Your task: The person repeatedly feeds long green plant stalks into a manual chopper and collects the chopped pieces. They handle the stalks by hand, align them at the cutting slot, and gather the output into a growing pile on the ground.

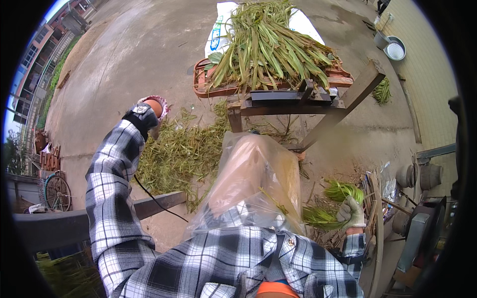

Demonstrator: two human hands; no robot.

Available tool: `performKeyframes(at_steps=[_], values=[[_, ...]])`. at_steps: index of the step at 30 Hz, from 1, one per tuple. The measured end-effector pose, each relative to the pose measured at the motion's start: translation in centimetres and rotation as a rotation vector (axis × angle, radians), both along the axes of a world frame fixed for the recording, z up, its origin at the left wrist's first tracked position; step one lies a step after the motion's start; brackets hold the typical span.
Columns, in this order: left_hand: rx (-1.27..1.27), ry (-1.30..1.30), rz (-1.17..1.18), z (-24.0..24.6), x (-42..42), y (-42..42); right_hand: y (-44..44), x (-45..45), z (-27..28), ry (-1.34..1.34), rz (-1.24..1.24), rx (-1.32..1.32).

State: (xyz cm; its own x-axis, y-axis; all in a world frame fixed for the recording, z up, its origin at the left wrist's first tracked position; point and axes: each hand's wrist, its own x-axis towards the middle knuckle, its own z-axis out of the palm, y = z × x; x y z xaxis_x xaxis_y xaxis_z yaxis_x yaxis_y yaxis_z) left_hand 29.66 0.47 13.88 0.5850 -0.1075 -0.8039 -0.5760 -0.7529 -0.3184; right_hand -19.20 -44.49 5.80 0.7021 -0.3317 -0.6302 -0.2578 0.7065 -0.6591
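My right hand (350, 213), in a grey work glove, is closed around a bundle of green leaves (326, 216) low on the right, beside my knee. My left hand (154, 130) hangs over the cut leaves on the ground at the left; the forearm and a pink-patterned cuff hide most of it, so its fingers cannot be made out. A large heap of long green leaves (272, 52) lies ahead on a reddish-brown slatted surface (201, 80) and a white printed sack (220, 33). In front of it stands a metal frame with a dark blade-like bar (290, 97). Clear plastic sheeting (257, 178) covers my lap.
Loose leaf scraps (182, 152) cover the ground at left. A brown frame beam (343, 108) slants beyond my knees. Wooden strips (376, 208) and a grey metal machine (413, 242) stand at right. Metal basins (395, 50) are by the wall; a bicycle (57, 192) stands far left.
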Motion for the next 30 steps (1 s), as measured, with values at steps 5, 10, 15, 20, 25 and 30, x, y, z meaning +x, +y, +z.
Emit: performKeyframes(at_steps=[5, 10, 15, 20, 25, 30], values=[[-0.793, -0.477, 0.191, -0.3, 4.1, -1.4, 0.2, 1.9, -0.8, -0.008, 0.002, 0.068], [-1.078, -0.542, 0.267, -4.3, 5.9, -11.7, 0.8, 2.1, -0.3, 0.009, 0.002, 0.035], [-0.732, -0.966, -0.016, -3.0, 8.0, -15.5, 1.2, 1.5, -0.2, 0.069, -0.065, 0.032], [-0.854, -1.029, -0.046, 0.2, 8.1, -15.8, 1.3, 1.4, -0.9, 0.068, -0.057, 0.044], [-1.607, 0.434, 1.241, -1.6, 1.6, -13.2, 1.6, 1.1, -1.5, -0.025, -0.040, 0.059], [-1.949, 0.926, 1.592, -6.9, -6.9, -13.9, 2.2, 1.2, -1.5, -0.041, -0.042, 0.060]])
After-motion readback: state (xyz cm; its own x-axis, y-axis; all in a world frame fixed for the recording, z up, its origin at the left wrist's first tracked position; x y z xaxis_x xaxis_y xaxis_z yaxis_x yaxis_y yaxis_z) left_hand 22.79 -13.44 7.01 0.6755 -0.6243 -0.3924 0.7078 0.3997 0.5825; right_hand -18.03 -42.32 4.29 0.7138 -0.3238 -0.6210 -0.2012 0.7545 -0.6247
